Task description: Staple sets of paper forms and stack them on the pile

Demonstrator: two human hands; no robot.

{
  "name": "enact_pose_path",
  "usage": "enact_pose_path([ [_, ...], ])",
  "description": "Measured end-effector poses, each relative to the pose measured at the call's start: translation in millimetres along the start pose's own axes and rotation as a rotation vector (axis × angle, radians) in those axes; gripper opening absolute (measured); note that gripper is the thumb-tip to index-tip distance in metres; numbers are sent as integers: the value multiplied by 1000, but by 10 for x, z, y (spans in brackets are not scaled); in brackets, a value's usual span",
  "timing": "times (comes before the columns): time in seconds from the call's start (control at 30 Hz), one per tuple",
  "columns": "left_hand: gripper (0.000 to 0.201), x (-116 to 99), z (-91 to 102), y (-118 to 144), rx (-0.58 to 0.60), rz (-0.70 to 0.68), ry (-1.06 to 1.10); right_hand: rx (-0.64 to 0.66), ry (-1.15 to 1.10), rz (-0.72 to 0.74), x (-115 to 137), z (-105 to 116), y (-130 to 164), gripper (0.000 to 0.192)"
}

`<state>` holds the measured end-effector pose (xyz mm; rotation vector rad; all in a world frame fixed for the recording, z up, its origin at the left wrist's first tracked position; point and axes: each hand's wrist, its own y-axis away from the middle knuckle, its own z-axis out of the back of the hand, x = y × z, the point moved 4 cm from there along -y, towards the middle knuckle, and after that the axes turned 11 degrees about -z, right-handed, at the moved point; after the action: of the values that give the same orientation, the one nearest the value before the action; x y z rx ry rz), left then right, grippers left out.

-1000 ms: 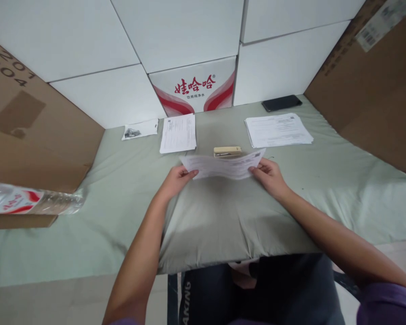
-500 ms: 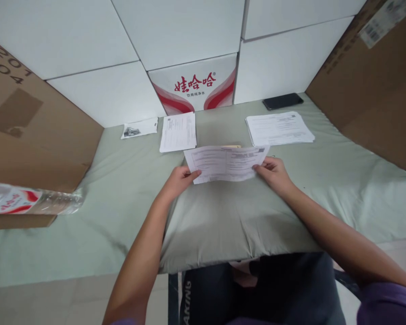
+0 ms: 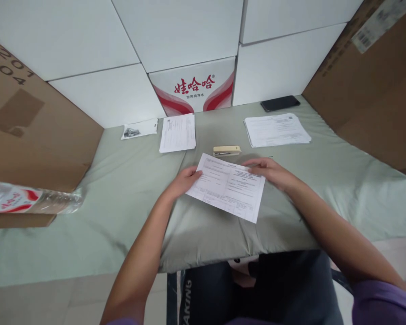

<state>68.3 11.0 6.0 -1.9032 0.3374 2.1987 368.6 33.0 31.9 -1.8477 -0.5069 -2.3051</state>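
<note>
A printed paper sheet (image 3: 226, 187) is held between my two hands, tilted with its right side lower. My left hand (image 3: 186, 179) pinches its left edge, thumb on top. My right hand (image 3: 269, 171) grips the upper right corner, thumb over the print and fingers behind. Whether it is one sheet or more I cannot tell. Just beyond the paper a cream stapler (image 3: 226, 150) lies on the green cloth. Farther back are a stack of printed papers (image 3: 178, 133) on the left and another paper stack (image 3: 276, 130) on the right.
A black phone (image 3: 280, 103) lies behind the right stack, and a small white packet (image 3: 140, 128) left of the other stack. Cardboard boxes (image 3: 37, 113) flank the cloth-covered table (image 3: 122, 216). White boxes (image 3: 192, 27) form the back wall. A water bottle (image 3: 30, 198) lies at far left.
The paper has turned clockwise and tipped flatter, its lower right corner now nearer me. My right hand has shifted along to its upper corner. The stapler, mostly hidden before, is uncovered.
</note>
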Motion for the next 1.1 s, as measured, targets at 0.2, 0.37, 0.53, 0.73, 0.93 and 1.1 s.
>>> enact_pose_path([
  [0.2,36,-39,-35,-1,-31,57,-65,119,69,-324,-107,3,11,44],
  [0.37,31,-111,-75,13,-54,49,-178,58,81,-357,-108,54,5,42],
  [0.53,26,-241,-107,23,-153,-64,-603,62,121,-440,-102,21,30,49],
  [0.73,31,-277,-198,-21,-199,-83,-753,40,122,-454,-71,54,42,47],
  [0.93,35,-268,-281,-73,-202,-177,-902,28,87,-442,-30,89,40,46],
  [1.1,37,-193,-334,-143,-172,-211,-1008,33,120,-443,-36,142,29,46],
])
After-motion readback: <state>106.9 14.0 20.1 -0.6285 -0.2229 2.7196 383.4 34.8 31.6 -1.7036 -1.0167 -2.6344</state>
